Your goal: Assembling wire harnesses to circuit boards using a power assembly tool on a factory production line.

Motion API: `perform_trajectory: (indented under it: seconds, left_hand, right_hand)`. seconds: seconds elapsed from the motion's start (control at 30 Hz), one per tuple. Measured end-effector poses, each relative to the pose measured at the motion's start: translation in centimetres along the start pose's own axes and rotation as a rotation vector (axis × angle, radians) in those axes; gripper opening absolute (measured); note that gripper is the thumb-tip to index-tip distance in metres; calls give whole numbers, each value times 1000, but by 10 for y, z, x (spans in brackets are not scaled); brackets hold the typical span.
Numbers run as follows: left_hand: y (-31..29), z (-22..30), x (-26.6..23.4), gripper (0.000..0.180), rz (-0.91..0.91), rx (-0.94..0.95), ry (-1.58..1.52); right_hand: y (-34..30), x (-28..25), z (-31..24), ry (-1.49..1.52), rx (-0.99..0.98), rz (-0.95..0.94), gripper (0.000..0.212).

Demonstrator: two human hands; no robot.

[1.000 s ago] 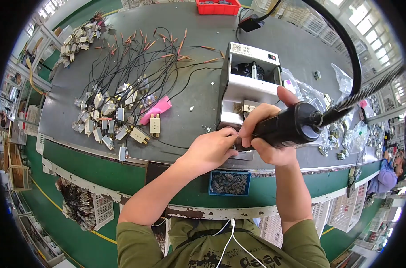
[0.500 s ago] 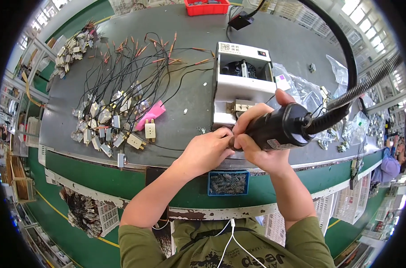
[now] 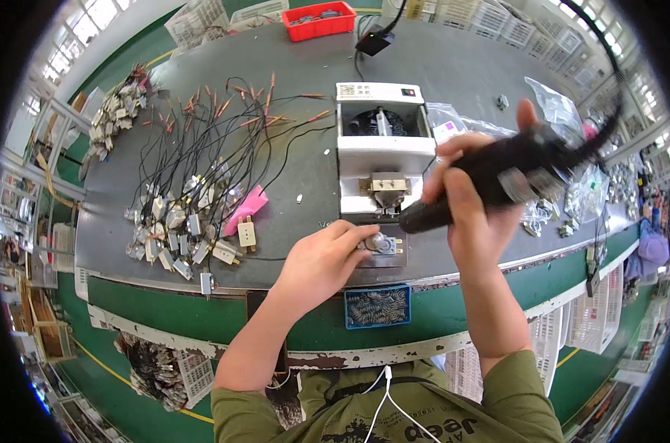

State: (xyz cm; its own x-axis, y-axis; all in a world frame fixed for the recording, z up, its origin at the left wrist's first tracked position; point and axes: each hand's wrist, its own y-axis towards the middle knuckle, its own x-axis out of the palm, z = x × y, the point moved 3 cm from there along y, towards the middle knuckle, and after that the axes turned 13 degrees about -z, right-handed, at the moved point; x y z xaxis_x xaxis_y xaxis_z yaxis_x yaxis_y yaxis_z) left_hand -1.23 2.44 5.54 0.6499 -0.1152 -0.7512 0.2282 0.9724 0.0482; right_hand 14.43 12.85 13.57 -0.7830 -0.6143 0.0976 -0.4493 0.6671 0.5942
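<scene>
My right hand [image 3: 479, 221] is wrapped round a black electric screwdriver [image 3: 490, 181], its nose tilted down to the left and slightly blurred. At the bench's near edge, the fingers of my left hand [image 3: 316, 262] pinch a small metal-and-clear-plastic part [image 3: 381, 243], which lies over a flat metal plate [image 3: 396, 258]. The screwdriver's nose is apart from that part, above and right of it. Just beyond stands a white screw feeder [image 3: 383, 150] with an open top and a small metal outlet block [image 3: 389, 184]. A black cable runs leftward from beside my left hand.
Left on the grey bench [image 3: 305, 66] lie several cabled connector parts [image 3: 184, 214] and a pink scrap [image 3: 246, 208]. A blue tray [image 3: 378, 325] of small metal pieces sits at the front edge. Plastic bags [image 3: 589, 192] lie right; a red bin [image 3: 319, 29] stands at the back.
My right hand has lifted the screwdriver away to the right from the part by my left fingers. The part and plate now show. My left hand stays nearly in place; the view has shifted slightly.
</scene>
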Motion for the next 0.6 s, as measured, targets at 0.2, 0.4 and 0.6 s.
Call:
perform_trajectory:
  seconds: [0.2, 0.4, 0.6]
  left_hand:
    - [-26, -3, -2, 34, -76, -60, 44]
    - [-34, -14, 11, 33, -103, -62, 19]
    - [-31, -7, 10, 33, -115, -89, 7]
  right_hand:
    - [-71, -17, 25, -1091, -407, -109, 82]
    - [-105, 1, 49, -1125, 94, -479, 40]
    - [-112, -6, 57, -1112, 151, -499, 30]
